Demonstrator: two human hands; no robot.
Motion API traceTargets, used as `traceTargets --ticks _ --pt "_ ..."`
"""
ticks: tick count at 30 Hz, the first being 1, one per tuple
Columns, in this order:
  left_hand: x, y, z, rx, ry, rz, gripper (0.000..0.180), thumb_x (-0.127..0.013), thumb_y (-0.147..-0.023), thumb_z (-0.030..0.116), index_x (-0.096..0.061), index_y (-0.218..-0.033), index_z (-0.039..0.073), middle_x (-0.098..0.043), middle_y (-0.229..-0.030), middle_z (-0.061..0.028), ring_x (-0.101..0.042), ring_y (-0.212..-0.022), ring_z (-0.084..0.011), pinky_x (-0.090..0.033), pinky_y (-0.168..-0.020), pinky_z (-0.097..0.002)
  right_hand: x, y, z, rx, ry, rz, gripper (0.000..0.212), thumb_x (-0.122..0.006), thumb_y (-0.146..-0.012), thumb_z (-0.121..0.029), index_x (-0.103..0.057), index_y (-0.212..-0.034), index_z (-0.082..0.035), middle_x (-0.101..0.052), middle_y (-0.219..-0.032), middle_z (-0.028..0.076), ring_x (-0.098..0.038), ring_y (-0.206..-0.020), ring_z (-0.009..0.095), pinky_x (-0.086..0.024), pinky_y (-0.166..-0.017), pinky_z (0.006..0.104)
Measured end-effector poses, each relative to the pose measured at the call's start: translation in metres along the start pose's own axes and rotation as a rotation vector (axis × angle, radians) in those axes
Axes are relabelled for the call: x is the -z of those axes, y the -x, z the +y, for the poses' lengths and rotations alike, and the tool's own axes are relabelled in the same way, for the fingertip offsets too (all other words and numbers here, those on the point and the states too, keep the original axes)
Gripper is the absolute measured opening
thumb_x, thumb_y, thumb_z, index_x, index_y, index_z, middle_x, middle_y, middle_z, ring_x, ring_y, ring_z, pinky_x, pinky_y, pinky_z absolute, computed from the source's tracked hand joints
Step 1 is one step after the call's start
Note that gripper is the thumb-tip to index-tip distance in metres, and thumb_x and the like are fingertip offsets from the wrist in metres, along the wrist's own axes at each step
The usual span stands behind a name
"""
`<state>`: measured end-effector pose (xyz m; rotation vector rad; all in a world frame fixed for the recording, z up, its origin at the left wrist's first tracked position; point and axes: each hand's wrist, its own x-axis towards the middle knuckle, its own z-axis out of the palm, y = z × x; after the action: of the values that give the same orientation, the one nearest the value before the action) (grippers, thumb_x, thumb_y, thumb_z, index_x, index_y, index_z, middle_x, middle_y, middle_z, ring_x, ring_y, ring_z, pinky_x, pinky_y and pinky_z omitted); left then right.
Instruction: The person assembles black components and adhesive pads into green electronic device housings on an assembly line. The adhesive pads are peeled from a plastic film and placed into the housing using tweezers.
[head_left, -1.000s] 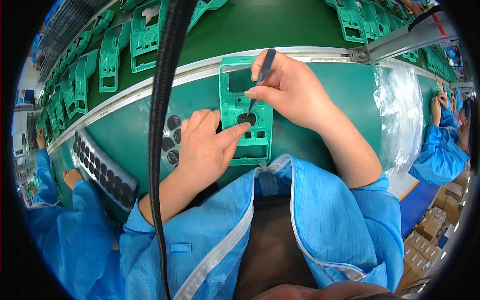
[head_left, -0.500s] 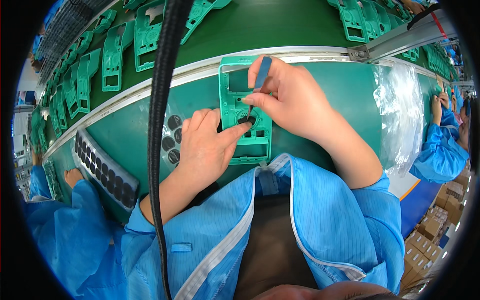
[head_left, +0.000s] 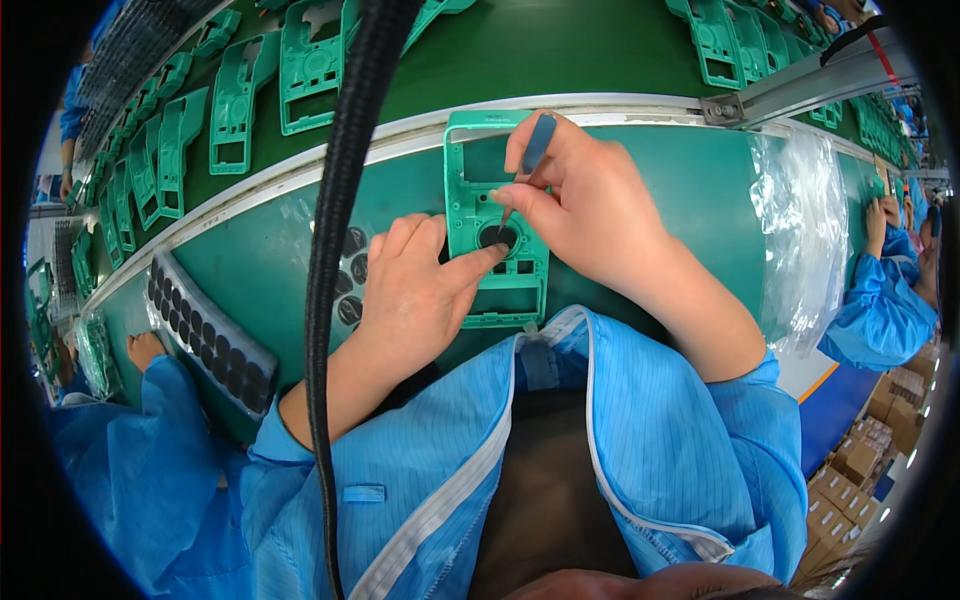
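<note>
Green bench point(head_left: 700, 180): disc point(head_left: 489, 237) under fingertip point(head_left: 498, 251) of unclenched left hand point(head_left: 412, 285); right hand point(head_left: 595, 195) pinching tweezers point(head_left: 538, 143).

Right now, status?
Right hand holding slim blue-grey tweezers at round black disc. Left hand: finger at disc's edge. Green plastic housing beneath. Black braided cable hangs left.

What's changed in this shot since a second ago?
The green parts on the belt have slid right, and the top of the black cable has shifted right too. Neither hand took or released anything. The right hand still holds tweezers at the black disc in the green case; the left hand still has a finger there.
</note>
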<state>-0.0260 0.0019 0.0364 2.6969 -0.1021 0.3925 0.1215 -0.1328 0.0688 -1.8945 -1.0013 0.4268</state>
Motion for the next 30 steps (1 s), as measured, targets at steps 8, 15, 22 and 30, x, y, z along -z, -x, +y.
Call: traceTargets --ticks 8,15,22,30 --pt "0.001 0.003 -0.001 0.009 0.013 0.005 0.031 -0.067 -0.073 0.007 -0.07 -0.103 0.017 -0.056 -0.095 -0.0094 -0.051 -0.09 -0.0302 -0.038 -0.075 -0.039 0.002 -0.005 0.006 -0.088 -0.14 -0.034 0.025 -0.07 -0.077 -0.005 -0.052 -0.094 -0.004 -0.064 -0.067 0.014 -0.066 -0.065 0.028 -0.05 -0.058 0.0347" --pt "0.003 0.001 0.001 0.023 0.016 -0.002 0.032 -0.067 -0.073 0.006 -0.07 -0.103 0.017 -0.058 -0.099 -0.0084 -0.051 -0.092 -0.0302 -0.039 -0.075 -0.039 0.009 -0.008 -0.002 -0.153 -0.097 -0.071 0.023 -0.068 -0.078 -0.004 -0.052 -0.095 -0.003 -0.065 -0.07 0.014 -0.067 -0.067 0.026 -0.05 -0.06 0.0328" --pt "0.001 -0.005 0.004 0.019 0.043 0.018 0.033 -0.067 -0.071 0.005 -0.07 -0.102 0.016 -0.057 -0.099 -0.0087 -0.051 -0.092 -0.0301 -0.038 -0.075 -0.039 0.021 -0.007 0.002 -0.002 -0.111 0.146 0.023 -0.069 -0.078 -0.004 -0.051 -0.092 -0.004 -0.065 -0.069 0.011 -0.067 -0.065 0.022 -0.049 -0.057 0.0322" --pt "-0.001 -0.003 0.004 0.076 0.196 0.058 0.037 -0.068 -0.07 0.004 -0.068 -0.106 0.015 -0.057 -0.101 -0.009 -0.051 -0.09 -0.0299 -0.038 -0.077 -0.0393 0.009 0.006 0.005 0.047 -0.002 0.027 0.024 -0.069 -0.079 -0.004 -0.051 -0.094 -0.004 -0.065 -0.073 0.014 -0.067 -0.065 0.026 -0.05 -0.056 0.0334"
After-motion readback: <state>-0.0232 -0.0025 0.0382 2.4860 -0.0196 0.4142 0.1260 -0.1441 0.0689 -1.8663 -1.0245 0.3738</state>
